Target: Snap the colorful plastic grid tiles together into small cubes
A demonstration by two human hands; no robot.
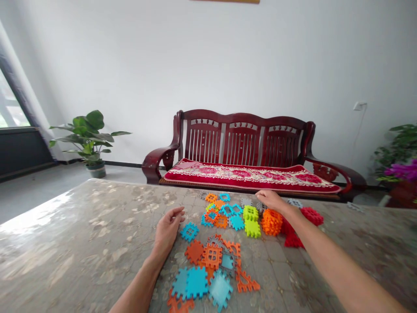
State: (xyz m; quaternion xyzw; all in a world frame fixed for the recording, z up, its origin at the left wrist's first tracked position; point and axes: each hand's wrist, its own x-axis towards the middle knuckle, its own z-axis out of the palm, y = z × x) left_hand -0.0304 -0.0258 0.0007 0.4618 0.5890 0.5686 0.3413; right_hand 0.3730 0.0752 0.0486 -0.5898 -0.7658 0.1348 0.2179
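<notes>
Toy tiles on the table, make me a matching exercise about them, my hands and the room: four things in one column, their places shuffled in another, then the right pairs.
Things
1. Left hand
2. Right hand
3. Orange stack
4. Leafy potted plant

Places
A. Between the lime tiles and the red pieces
B. On the floor, to the left of the wooden bench
C. Beside a blue window tile
D. By the gray tiles, near the far edge of the table

Pairs: 1-C, 2-D, 3-A, 4-B
</notes>
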